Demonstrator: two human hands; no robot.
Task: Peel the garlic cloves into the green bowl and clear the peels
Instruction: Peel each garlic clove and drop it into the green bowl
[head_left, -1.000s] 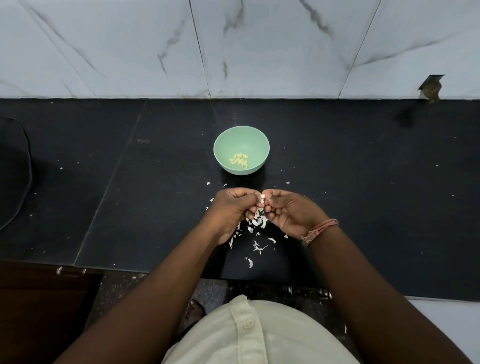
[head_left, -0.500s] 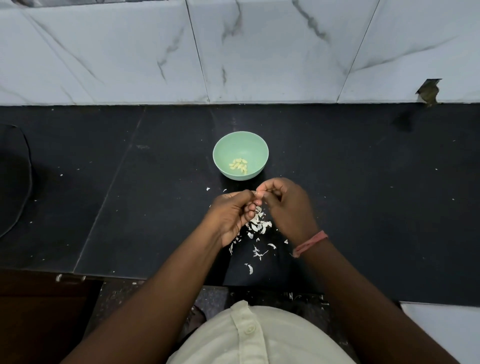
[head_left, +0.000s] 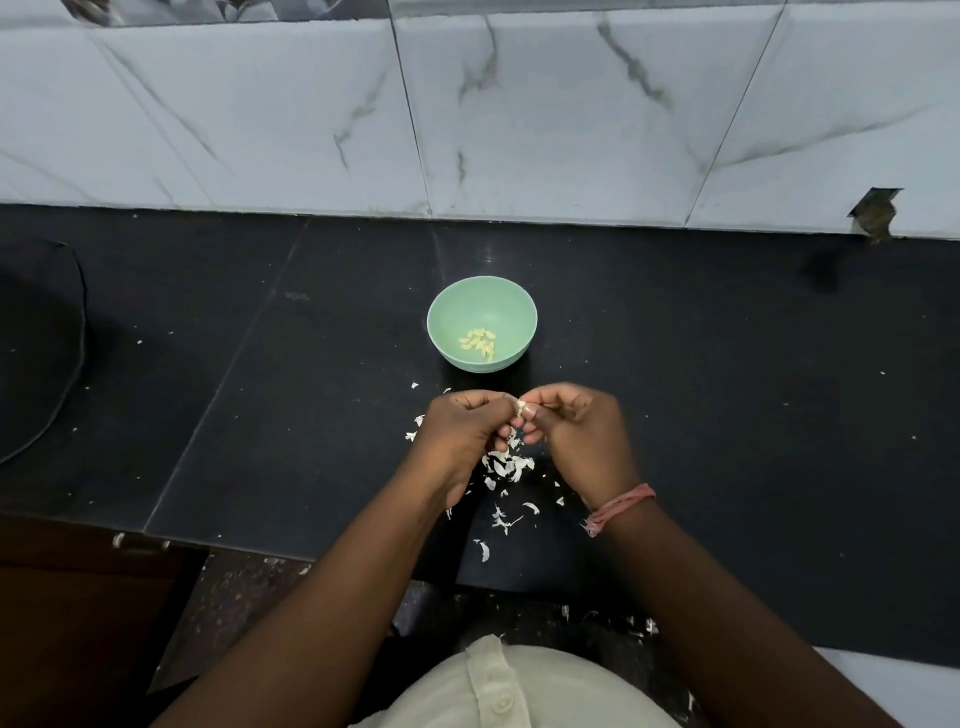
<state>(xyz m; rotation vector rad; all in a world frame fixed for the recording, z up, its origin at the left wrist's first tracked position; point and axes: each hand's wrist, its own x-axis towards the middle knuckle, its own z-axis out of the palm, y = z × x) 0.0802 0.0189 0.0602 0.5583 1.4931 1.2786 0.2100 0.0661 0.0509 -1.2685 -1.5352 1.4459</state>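
Garlic clove (head_left: 520, 407) was pinched between left hand (head_left: 464, 431) and right hand (head_left: 576, 434) above the peels (head_left: 506, 465) near the counter's front edge. Judged best: thumbnail skin off, then drop into green bowl (head_left: 481, 301) beyond.

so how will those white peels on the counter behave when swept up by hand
The peels look thin, curled and papery, so probably very light and floppy. Scattered flecks suggest they drift or cling rather than slide as one heap across the black counter.
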